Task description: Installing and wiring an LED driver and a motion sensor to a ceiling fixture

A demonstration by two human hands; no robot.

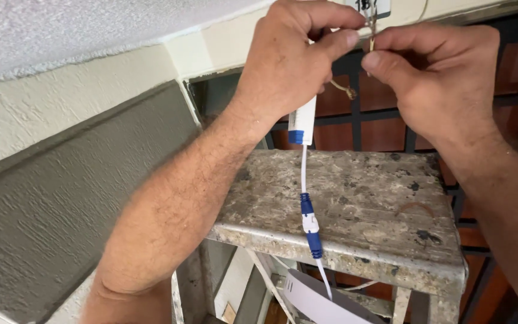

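Observation:
My left hand and my right hand are raised near the ceiling, fingertips pinched together on thin bare wire ends. My left hand also grips a white box-shaped driver with a blue end. A thin white cable hangs from it to a blue and white plug connector and runs on down to a white flat piece. A frayed wire strand dangles behind my left hand.
A worn, paint-spattered ladder top stands just below my hands. A grey and cream textured wall is on the left, a white rough ceiling above. Dark red floor tiles lie far below.

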